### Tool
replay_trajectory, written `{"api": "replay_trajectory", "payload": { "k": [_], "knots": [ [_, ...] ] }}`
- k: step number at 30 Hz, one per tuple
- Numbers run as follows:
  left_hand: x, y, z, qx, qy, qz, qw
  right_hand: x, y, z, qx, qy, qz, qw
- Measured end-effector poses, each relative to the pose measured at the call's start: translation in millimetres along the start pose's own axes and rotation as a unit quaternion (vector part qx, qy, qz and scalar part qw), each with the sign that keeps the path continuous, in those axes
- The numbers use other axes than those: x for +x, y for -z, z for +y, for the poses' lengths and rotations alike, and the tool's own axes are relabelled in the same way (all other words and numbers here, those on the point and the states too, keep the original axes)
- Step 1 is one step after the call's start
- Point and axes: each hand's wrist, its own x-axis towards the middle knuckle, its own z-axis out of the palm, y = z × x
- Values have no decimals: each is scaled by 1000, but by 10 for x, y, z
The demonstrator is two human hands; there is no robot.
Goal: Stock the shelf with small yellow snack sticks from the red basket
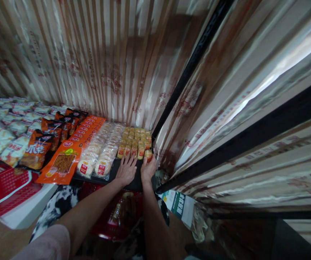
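Small yellow packs with red labels (134, 148) stand in tight rows at the right end of a black shelf (136, 175). My left hand (126, 170) lies palm down with its fingers stretched out, its fingertips at the front of these packs; it holds nothing. At the right corner, my right hand (148, 171) has thumb and fingers around the front yellow pack (148, 155), which is partly hidden. Just left of the packs are two rows of round white cakes in clear wrap (101, 167).
Orange snack bags (60, 162), dark orange-black bags (36, 150) and white bags (14, 150) fill the shelf leftward. Red baskets (6, 187) stand below. A black post (190, 68) rises beside the right corner, before striped plastic sheeting (112, 65).
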Motion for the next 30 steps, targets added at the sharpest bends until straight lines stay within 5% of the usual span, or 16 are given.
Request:
{"api": "replay_trajectory", "payload": {
  "k": [12, 30],
  "knots": [
    [9, -20, -11, -6, 3, -13, 1000, 245, -159, 25, 25, -18, -13, 999],
    [-2, -18, -10, -10, -1, -1, 1000, 79, -262, 114, -13, 44, -32, 998]
  ]
}}
